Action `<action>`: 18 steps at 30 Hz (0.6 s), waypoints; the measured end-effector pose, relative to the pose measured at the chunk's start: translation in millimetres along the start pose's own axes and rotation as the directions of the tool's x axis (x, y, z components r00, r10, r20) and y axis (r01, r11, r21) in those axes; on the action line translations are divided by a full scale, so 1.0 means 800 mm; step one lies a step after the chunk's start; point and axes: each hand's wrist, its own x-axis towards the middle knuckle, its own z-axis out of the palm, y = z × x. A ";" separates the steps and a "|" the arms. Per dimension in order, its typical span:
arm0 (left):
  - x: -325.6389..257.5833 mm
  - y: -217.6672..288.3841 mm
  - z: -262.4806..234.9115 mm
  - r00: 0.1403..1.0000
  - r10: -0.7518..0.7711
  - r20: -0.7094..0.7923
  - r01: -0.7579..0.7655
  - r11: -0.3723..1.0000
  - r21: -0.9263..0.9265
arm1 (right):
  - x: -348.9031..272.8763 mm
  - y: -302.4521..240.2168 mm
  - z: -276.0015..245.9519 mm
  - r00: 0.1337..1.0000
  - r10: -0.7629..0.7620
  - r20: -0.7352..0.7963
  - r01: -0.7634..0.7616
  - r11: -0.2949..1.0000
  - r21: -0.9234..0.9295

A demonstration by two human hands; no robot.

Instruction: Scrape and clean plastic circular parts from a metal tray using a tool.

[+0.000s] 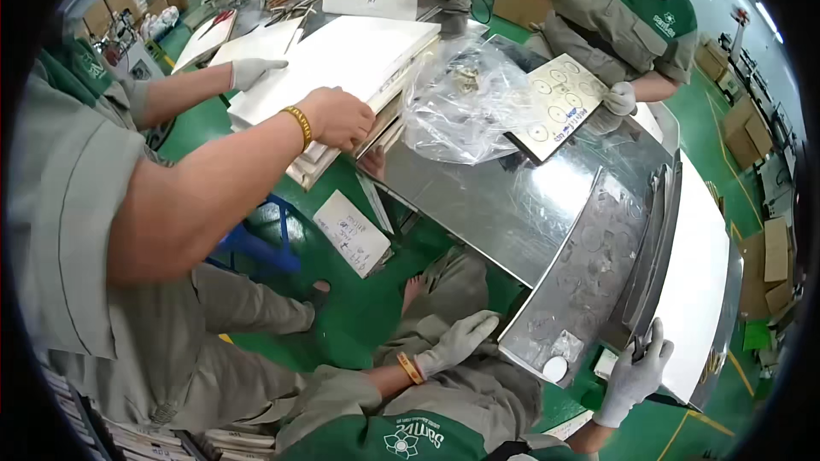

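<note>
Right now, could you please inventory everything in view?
Metal table: one, silver, centre
Plastic bag: one, clear, on table
Circled board: one, cream, upper right
Board stack: one, white, upper left
Marked panel: one, grey, lower right
Strips: several, black, right
Sheet: one, white, far right
Stool: one, blue, left of centre
Boxes: several, brown, background
Workers: several, green uniforms, left and top
Left hand: one, white glove, beside panel
Right hand: one, white glove, beside strips

Bright indoor light, strip lamp point(769, 23) far beyond right hand point(634, 377), white glare on metal table point(512, 239) beyond left hand point(461, 343), fisheye-bent edges, black corners
</note>
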 end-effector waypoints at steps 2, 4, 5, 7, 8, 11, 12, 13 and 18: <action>0.008 -0.007 0.003 0.999 0.038 -0.010 -0.037 0.999 0.026 | -0.002 0.009 -0.003 0.998 -0.021 -0.059 0.025 0.997 0.067; 0.018 -0.005 0.008 0.999 0.045 -0.004 -0.044 0.998 0.034 | 0.005 0.018 -0.012 0.987 -0.034 -0.156 0.060 0.985 0.162; 0.020 -0.006 0.011 0.997 0.071 -0.039 -0.070 0.997 0.026 | 0.010 0.022 -0.018 0.986 0.014 -0.168 0.019 0.980 0.198; 0.015 0.003 0.007 0.999 0.024 -0.046 -0.024 1.000 -0.006 | 0.024 0.009 -0.038 0.987 0.041 -0.155 0.003 0.962 0.273; 0.012 0.008 0.002 0.998 0.006 -0.058 -0.005 1.000 0.022 | 0.029 0.003 -0.040 0.983 0.025 -0.184 0.031 0.954 0.299; 0.016 0.014 0.009 0.995 0.021 -0.099 -0.015 0.998 0.066 | 0.031 0.004 -0.039 0.995 0.005 -0.099 0.025 0.954 0.298; 0.019 0.012 0.010 0.997 0.014 -0.072 -0.009 0.998 0.065 | 0.031 0.001 -0.039 0.999 -0.006 -0.043 0.018 0.957 0.289; 0.021 0.011 0.010 0.999 0.007 -0.050 -0.004 0.998 0.064 | 0.025 0.000 -0.034 1.000 0.005 -0.002 -0.004 0.960 0.279; 0.017 0.014 0.010 1.000 0.017 -0.021 -0.017 1.000 0.022 | 0.013 -0.004 -0.030 0.999 0.030 -0.018 -0.021 0.933 0.359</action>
